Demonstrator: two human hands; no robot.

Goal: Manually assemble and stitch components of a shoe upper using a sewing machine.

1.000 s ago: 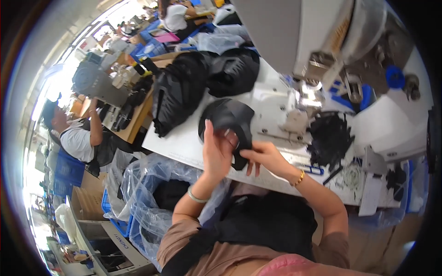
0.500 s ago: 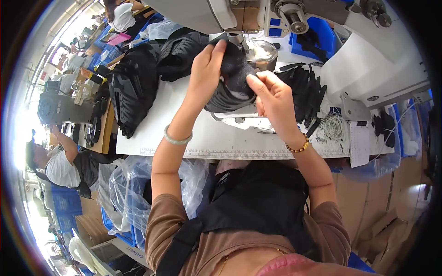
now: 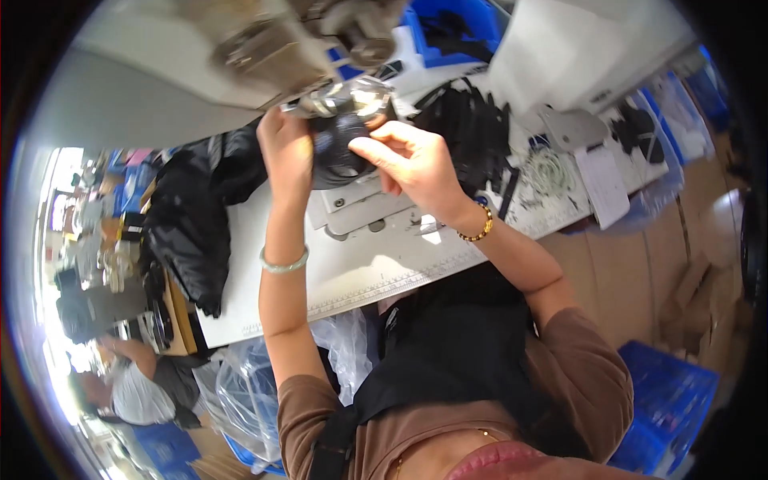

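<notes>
A black fabric piece with a ribbed surface (image 3: 340,156) sits under the head of an industrial sewing machine (image 3: 272,68), beside a shiny metal part (image 3: 370,98). My left hand (image 3: 286,152) is closed on its left side, with the fingertips partly hidden by the machine and blurred. From the right, my right hand (image 3: 412,164) pinches the fabric's edge between thumb and fingers. Motion blur hides where the needle meets the cloth.
Black pieces (image 3: 188,224) are heaped on the table's left. Black strips (image 3: 468,132), tangled pale cord (image 3: 548,174) and a paper sheet (image 3: 602,186) lie right. A blue bin (image 3: 452,32) stands behind. Another person (image 3: 140,392) sits at far left.
My view has turned, so the table now slants up to the right. The fabric and both hands appear farther left, with my left hand tucked closer to the machine head. Both hands keep their hold.
</notes>
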